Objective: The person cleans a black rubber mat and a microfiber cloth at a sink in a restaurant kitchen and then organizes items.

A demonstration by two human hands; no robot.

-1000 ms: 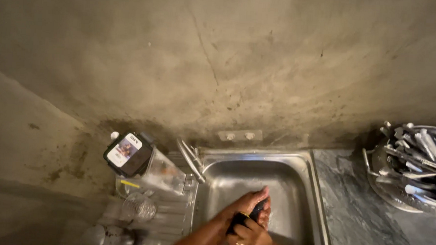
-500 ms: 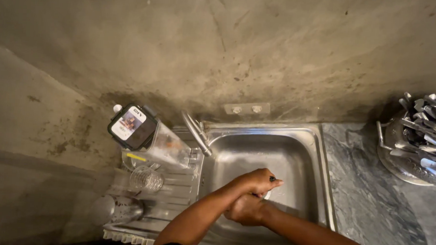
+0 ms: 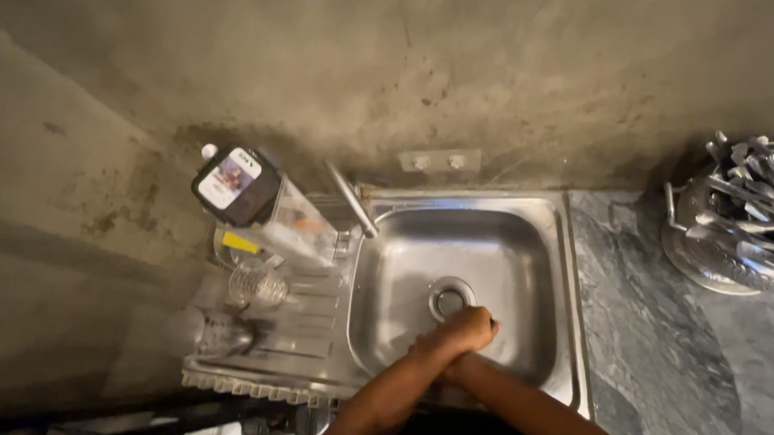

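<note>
- The person stood over a stainless steel sink (image 3: pixel 402 270), both forearms reaching in from the near edge and meeting above the basin.
- The left hand (image 3: pixel 462 329) lay on top, curled into a loose fist; a small dark tip poked out at its far side, but I could not tell what it was or whether the hand gripped it.
- The right hand (image 3: pixel 452 366) was tucked beneath the left, touching it and mostly covered, so whether its fingers were spread or closed could not be told.
- The sink was a single rectangular basin, dull and shiny in patches, with one round drain (image 3: pixel 450 297) near its middle, just beyond the joined hands.
- One slim metal tap (image 3: pixel 350 198) slanted over the basin's far left corner.
- A ribbed draining board (image 3: pixel 313 327) adjoined the basin on the left, and it was crowded.
- On it leaned one clear plastic jug with a black lid (image 3: pixel 236 185), tilted toward the wall.
- Two clear drinking glasses (image 3: pixel 258 283) sat lower on the board, one nearer the wall and one (image 3: pixel 221 334) nearer the front edge.
- To the right ran a grey marbled countertop (image 3: pixel 660 334).
- At its far right stood one round metal holder (image 3: pixel 707 258), packed with spoons and other cutlery (image 3: pixel 753 194), too many and too tangled to count.
- A bare, stained concrete wall (image 3: pixel 411 71) rose behind everything, carrying one small pale plate with two fittings (image 3: pixel 439 161) above the sink.
</note>
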